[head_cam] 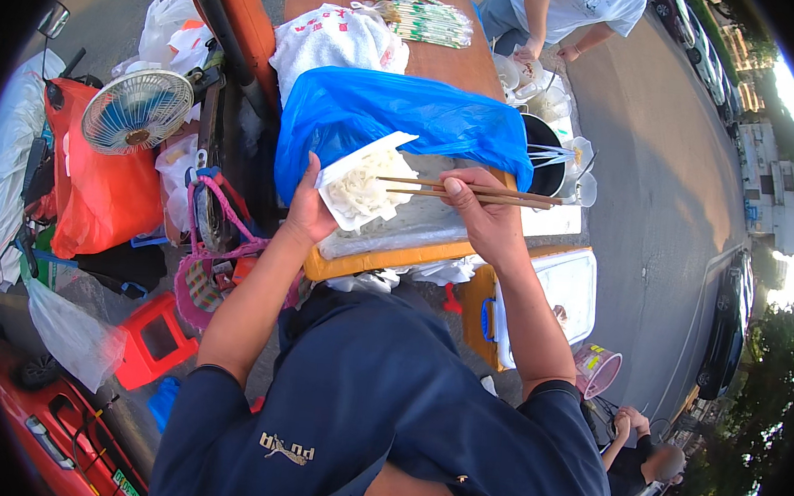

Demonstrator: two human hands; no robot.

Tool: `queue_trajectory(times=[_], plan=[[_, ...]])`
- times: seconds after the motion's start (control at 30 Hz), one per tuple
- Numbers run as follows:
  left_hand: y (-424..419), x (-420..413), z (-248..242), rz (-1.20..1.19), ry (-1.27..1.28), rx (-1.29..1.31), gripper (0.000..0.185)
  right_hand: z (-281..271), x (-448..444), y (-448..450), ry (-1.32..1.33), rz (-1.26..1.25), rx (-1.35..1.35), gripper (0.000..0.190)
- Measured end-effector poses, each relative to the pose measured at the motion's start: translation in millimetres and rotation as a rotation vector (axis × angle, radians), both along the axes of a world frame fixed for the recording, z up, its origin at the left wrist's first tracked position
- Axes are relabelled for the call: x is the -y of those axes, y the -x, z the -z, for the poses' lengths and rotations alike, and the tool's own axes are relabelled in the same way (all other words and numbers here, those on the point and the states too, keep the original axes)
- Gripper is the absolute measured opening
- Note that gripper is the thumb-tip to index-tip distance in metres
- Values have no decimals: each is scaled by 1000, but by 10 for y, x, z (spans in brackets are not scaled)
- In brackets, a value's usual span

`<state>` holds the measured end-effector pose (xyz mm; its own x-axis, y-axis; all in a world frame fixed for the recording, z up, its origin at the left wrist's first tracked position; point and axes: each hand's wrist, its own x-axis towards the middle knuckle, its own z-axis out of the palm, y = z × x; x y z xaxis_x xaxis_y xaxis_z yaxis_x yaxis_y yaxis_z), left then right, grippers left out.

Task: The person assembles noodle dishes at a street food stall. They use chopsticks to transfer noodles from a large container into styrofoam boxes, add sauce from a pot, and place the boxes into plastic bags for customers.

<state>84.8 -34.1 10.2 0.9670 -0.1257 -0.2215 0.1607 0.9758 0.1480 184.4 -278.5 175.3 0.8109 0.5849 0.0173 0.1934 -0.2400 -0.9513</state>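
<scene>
My left hand (313,205) grips a white foam takeaway box (348,160) by its side, tilted towards me. White flat noodles (363,184) fill the box. In my right hand (484,216) is a pair of long wooden chopsticks (421,187), their tips touching the noodles. Beneath both hands lies a tan-edged foam crate (383,255) lined with clear plastic, with pale contents that I cannot make out well. A blue plastic bag (406,105) drapes over its far side.
A white towel (335,36) and wrapped chopsticks (435,22) lie on the brown tabletop (442,63). Right of the crate stand a black pot (542,154) and seasoning tubs (580,153). A fan (138,111) is at left, a red stool (152,342) below. A person (568,13) reaches towards the tubs.
</scene>
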Motion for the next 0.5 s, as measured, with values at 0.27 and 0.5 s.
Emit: queue_trajectory(times=[0.27,0.5], plan=[[-20,-11,-106,-68,-39,-36,69,590,245,67,-29,155,-416,25],[-30,-81,-97,-108,-64,-66,68,652,71,226,-504,195,-648,23]])
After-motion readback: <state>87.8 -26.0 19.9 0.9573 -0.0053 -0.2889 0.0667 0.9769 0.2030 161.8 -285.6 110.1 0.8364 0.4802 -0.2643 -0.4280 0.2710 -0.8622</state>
